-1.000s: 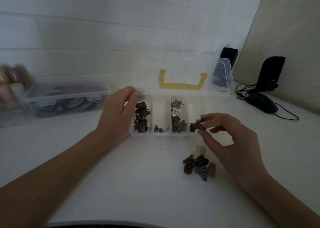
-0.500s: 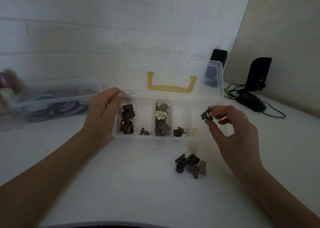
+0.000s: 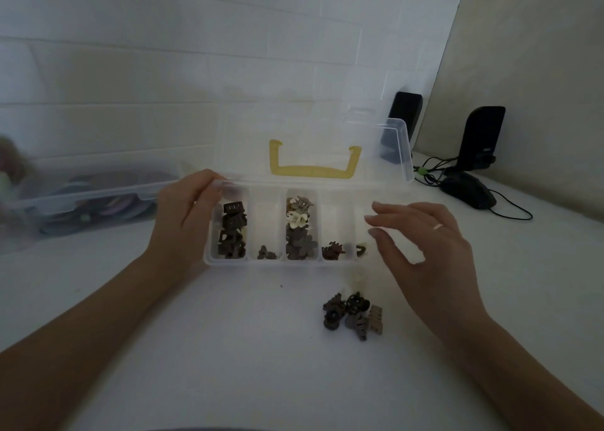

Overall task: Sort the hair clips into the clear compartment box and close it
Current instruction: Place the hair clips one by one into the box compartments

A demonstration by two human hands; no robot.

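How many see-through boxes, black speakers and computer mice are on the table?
Clear boxes: 2, the compartment box and the storage box
Black speakers: 2, the left speaker and the right speaker
Computer mice: 1, the mouse
Total: 5
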